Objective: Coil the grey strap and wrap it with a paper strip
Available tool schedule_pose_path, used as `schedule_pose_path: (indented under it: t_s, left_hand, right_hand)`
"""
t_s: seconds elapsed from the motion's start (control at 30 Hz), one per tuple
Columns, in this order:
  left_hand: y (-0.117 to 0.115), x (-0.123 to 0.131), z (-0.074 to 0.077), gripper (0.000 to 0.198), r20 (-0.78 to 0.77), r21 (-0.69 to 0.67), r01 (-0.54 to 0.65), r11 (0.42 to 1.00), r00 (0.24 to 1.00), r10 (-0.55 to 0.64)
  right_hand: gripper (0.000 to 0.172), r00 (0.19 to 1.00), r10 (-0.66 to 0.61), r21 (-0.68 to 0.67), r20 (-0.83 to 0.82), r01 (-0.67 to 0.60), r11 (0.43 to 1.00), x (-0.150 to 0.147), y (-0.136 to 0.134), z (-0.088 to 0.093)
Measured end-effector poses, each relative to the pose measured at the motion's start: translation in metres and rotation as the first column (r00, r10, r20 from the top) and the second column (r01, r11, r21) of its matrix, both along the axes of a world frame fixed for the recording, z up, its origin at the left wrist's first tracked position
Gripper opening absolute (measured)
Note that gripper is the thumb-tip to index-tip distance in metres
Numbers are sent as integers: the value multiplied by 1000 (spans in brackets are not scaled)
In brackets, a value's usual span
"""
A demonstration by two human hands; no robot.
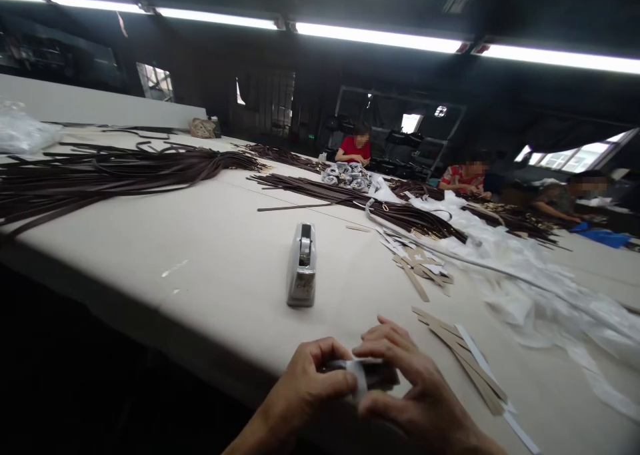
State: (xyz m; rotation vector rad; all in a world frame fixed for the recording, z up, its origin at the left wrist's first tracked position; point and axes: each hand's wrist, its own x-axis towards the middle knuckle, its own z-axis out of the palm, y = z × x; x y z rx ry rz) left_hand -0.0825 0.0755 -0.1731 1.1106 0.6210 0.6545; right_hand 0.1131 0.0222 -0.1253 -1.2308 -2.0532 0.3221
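Near the front edge of the table, a small dark rolled strap (383, 375) with a white strip (357, 377) around it is held between both hands. My left hand (313, 381) pinches its left side, the thumb pressing on the white strip. Curved around the right side is my right hand (413, 381), its thumb below and fingers above; motion blurs it a little. Beyond the hands stands a tape dispenser (301, 268) with a roll of tape in it. Brown and white paper strips (467, 355) lie to the right of my right hand.
Long dark straps (165, 168) spread across the table (215, 241) at left, with another bundle (320, 191) at centre. More strips (420, 265) lie beside crumpled white plastic (520, 288). Wrapped rolls (347, 175) sit near a person in red (354, 149); other people work at right.
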Motion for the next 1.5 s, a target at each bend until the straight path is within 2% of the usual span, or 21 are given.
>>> schedule_pose_path:
  t_s: [0.07,0.13,0.2,0.27,0.33,0.43,0.53,0.67,0.8,0.9,0.97,1.03,1.17,1.23,1.33,1.4,1.5]
  left_hand:
    - [1,-26,0,40,12,-18,-90,996,996,90]
    - [3,-53,-1,40,17,-20,-240,970,970,241]
    - [5,-78,-3,35,38,-23,-427,904,903,428]
    - [8,-97,-5,33,89,-88,-574,814,809,581]
    - [12,-109,-7,37,144,-214,-634,744,732,665]
    - [15,-113,-10,44,200,-345,-636,690,668,716]
    - [17,-109,-13,45,242,-401,-619,675,639,730]
    - [21,-101,-11,44,291,-476,-569,671,618,730]
    - [23,-93,-6,43,329,-538,-503,676,613,718]
    - [21,-87,-4,36,395,-542,-415,731,642,657]
    - [19,-84,-4,33,422,-514,-387,765,662,619]
    - [15,-80,-4,32,413,-463,-400,791,693,592]
    - [5,-65,-2,31,338,-293,-468,834,766,548]
    - [0,-55,-1,28,288,-191,-498,846,795,534]
    - [-8,-39,4,23,217,-67,-496,866,840,498]
    - [-13,-29,8,21,191,-22,-466,885,867,461]
    - [-20,-19,12,19,197,11,-406,914,897,396]
  right_hand:
    - [26,968,-115,-142,-223,85,986,-12,25,4]
    - [34,874,-274,-301,-400,157,941,-27,55,4]
    - [45,766,-392,-418,-510,177,891,-44,88,2]
    - [50,694,-457,-487,-556,172,856,-61,117,-3]
    - [46,671,-483,-521,-563,165,837,-76,138,-9]
    - [42,631,-507,-519,-587,187,834,-92,149,-19]
    - [44,569,-525,-471,-633,255,844,-100,141,-25]
    - [35,549,-526,-416,-649,322,850,-106,120,-32]
    - [30,521,-583,-530,-624,266,805,-101,112,-52]
    - [26,564,-588,-584,-579,216,782,-91,110,-63]
    - [27,602,-563,-592,-566,179,786,-83,101,-58]
    - [31,646,-483,-561,-591,102,822,-76,85,-44]
    - [31,790,-199,-463,-580,-119,878,-73,41,-6]
    - [30,874,-101,-434,-476,-134,891,-75,24,5]
    - [31,916,-116,-406,-383,-54,912,-76,14,8]
    - [34,890,-194,-435,-412,-5,900,-73,13,3]
    - [37,821,-279,-485,-498,3,874,-64,11,-2]
